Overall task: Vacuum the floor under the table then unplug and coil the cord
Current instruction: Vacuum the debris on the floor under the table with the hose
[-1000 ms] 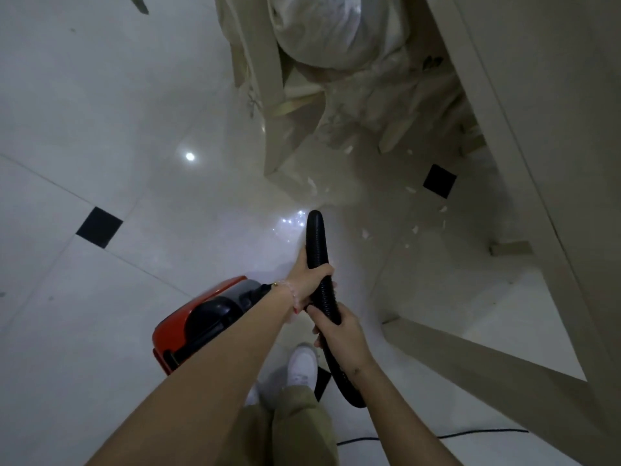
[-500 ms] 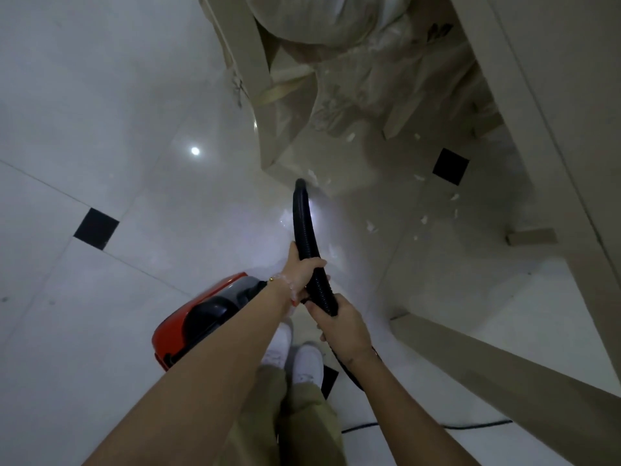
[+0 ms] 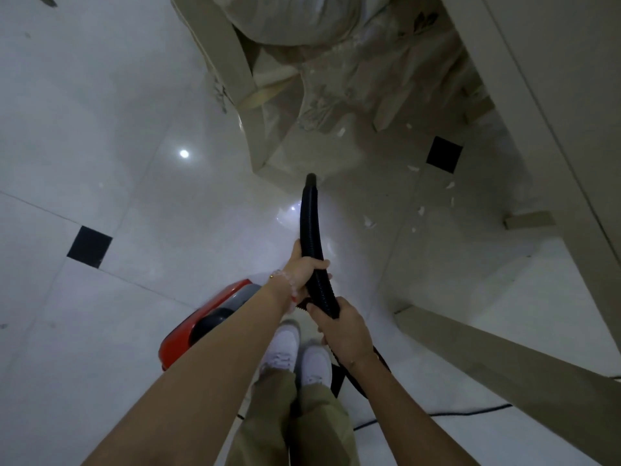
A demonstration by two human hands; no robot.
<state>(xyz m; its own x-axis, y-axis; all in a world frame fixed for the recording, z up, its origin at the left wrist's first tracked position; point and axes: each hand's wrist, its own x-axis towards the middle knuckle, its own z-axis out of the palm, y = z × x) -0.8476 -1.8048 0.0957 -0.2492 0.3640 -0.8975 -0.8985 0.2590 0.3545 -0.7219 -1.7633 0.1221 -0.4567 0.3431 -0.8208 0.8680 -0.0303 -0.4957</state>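
Gripping the black ribbed hose [image 3: 313, 237] with both hands, the person stands on a pale glossy floor [image 3: 100, 112] at the mouth of a gap between furniture. The left hand [image 3: 302, 272], a bead bracelet [image 3: 285, 280] at its wrist, wraps around the hose farther forward. The right hand [image 3: 344, 329] clasps it just behind, the two nearly touching. The hose's long axis runs away from the body in a slight curve. Its open nozzle tip [image 3: 311, 178] points ahead toward the foot of a pale wooden leg [image 3: 218, 55] and sits near it, low over the tile; whether it touches the floor cannot be told. Right of the tip, small white scraps [image 3: 369, 223] lie scattered toward a black tile inset [image 3: 444, 154]. That side is hemmed by the table frame [image 3: 531, 112] slanting down the right edge and by a low wooden rail [image 3: 504, 361] crossing the lower right. A plastic-wrapped bundle [image 3: 302, 18] fills the space ahead beyond the leg. To the left the floor lies wide and open, marked only by another black inset [image 3: 89, 247]. The red vacuum body [image 3: 188, 334] sits just left of the white shoes [image 3: 285, 344], partly hidden under the left forearm. A thin black cord [image 3: 470, 412] trails across the floor toward the right edge, behind the right arm.
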